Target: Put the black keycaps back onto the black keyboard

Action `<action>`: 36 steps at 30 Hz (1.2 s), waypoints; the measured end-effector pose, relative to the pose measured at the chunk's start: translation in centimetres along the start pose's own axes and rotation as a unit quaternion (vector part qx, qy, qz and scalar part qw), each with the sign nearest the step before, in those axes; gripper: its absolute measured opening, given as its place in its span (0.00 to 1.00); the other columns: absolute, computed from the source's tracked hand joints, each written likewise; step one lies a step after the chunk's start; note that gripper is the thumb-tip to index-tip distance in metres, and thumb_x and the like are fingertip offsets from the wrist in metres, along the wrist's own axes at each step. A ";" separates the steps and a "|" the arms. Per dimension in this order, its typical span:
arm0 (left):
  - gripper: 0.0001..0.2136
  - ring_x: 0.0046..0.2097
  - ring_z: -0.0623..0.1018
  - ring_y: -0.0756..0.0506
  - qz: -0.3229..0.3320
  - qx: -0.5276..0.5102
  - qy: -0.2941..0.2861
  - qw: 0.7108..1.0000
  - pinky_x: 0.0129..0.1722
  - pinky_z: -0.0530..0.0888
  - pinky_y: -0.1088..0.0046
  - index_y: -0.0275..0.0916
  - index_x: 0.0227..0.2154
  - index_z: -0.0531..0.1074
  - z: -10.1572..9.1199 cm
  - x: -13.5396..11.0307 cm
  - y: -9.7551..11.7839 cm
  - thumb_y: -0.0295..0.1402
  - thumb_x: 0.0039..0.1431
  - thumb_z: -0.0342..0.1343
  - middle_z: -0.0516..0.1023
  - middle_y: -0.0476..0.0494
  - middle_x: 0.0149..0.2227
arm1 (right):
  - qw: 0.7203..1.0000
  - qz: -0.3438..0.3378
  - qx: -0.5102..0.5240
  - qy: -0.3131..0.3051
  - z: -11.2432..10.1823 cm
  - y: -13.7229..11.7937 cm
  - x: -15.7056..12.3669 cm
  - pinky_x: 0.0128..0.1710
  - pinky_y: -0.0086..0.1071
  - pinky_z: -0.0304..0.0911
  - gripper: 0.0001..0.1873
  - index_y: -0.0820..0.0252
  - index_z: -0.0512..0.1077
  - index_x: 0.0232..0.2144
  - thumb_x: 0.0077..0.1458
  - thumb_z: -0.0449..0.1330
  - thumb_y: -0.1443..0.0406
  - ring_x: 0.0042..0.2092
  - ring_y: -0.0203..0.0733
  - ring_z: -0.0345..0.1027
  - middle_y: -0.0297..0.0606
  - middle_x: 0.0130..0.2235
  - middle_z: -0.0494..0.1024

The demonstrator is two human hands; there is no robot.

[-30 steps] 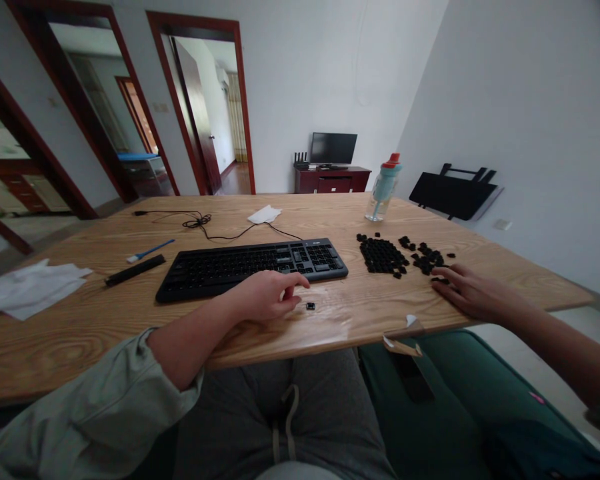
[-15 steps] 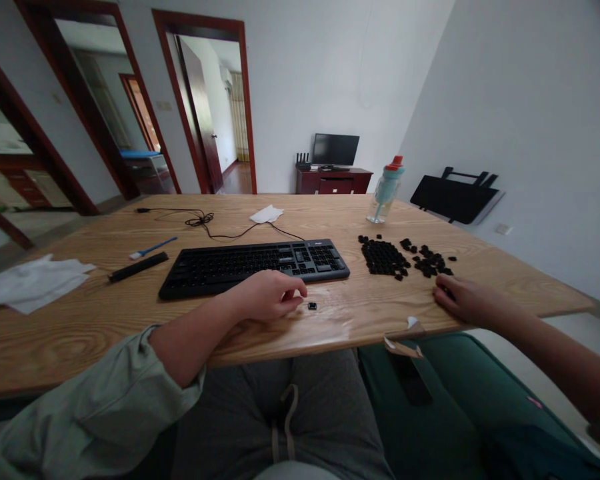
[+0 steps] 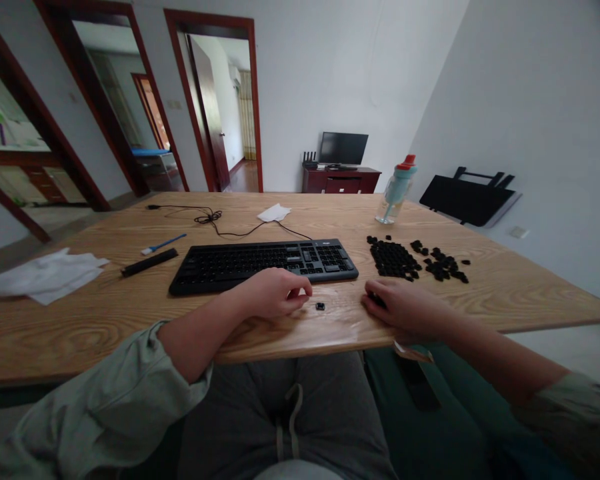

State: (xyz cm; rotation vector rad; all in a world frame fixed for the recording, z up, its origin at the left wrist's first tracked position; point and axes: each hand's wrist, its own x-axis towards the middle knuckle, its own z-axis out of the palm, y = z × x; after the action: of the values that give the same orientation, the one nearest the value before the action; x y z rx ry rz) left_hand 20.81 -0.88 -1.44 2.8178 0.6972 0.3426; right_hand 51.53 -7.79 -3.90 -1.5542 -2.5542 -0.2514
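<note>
On the wooden table, my left hand [image 3: 277, 293] rests in front of a black keyboard [image 3: 215, 267], its fingers loosely bent. A small gap shows between thumb and forefinger, with nothing visible in it. Just right of those fingertips lies one small black keycap [image 3: 321, 307]. My right hand [image 3: 397, 305] is low over the table, further right, with fingers curled together. Something dark shows between its fingers, too small to make out. Behind it are black keycaps, some packed in a block [image 3: 393, 259] and others in a loose pile [image 3: 445, 265].
A water bottle [image 3: 395, 190] stands behind the keycaps. White tissue [image 3: 47, 273], a blue brush [image 3: 165, 244] and a dark bar [image 3: 150, 263] lie on the left. The keyboard's cable [image 3: 240, 234] runs behind it, past a folded tissue [image 3: 275, 213].
My right hand has moved left from beside the loose keycap pile to near the single keycap. My left hand stays in place by that keycap. The view has shifted slightly.
</note>
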 end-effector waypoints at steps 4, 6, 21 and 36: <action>0.10 0.35 0.79 0.48 0.001 0.001 0.005 1.000 0.35 0.68 0.76 0.41 0.42 0.78 0.2 0.0 -0.2 0.34 0.63 0.53 0.82 0.46 0.35 | 0.997 -0.071 -0.004 0.007 0.5 -2.8 3.2 0.29 0.34 0.55 0.15 0.57 0.72 0.34 0.66 0.53 0.56 0.29 0.41 0.70 0.40 0.32 0.79; 0.10 0.35 0.79 0.48 0.001 0.002 0.005 1.000 0.36 0.68 0.76 0.42 0.42 0.78 0.4 0.0 -0.3 0.34 0.63 0.53 0.82 0.46 0.35 | 0.993 -0.114 0.004 0.026 0.9 -3.6 4.3 0.32 0.35 0.58 0.16 0.58 0.75 0.36 0.67 0.52 0.56 0.33 0.43 0.72 0.42 0.34 0.79; 0.12 0.38 0.78 0.46 0.017 0.004 -0.019 1.000 0.37 0.69 0.74 0.41 0.44 0.80 0.2 4.3 1.1 0.36 0.61 0.56 0.81 0.44 0.39 | 0.973 0.044 0.170 0.151 2.9 -1.1 3.2 0.32 0.33 0.63 0.14 0.57 0.75 0.43 0.65 0.54 0.57 0.32 0.40 0.70 0.42 0.38 0.79; 0.08 0.31 0.74 0.50 -0.051 -0.179 -0.015 0.982 0.32 0.67 0.74 0.37 0.35 0.79 -1.6 4.7 -0.8 0.35 0.54 0.60 0.79 0.47 0.33 | 0.938 0.077 0.270 0.205 1.9 -1.2 2.9 0.28 0.32 0.61 0.13 0.59 0.73 0.44 0.63 0.56 0.57 0.26 0.36 0.64 0.37 0.31 0.76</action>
State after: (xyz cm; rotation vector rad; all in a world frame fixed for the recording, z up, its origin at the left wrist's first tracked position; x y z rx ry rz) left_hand 24.09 2.32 0.72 2.4338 0.6927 0.3650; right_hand 49.09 -5.38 -5.23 -1.3087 -1.9460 0.1298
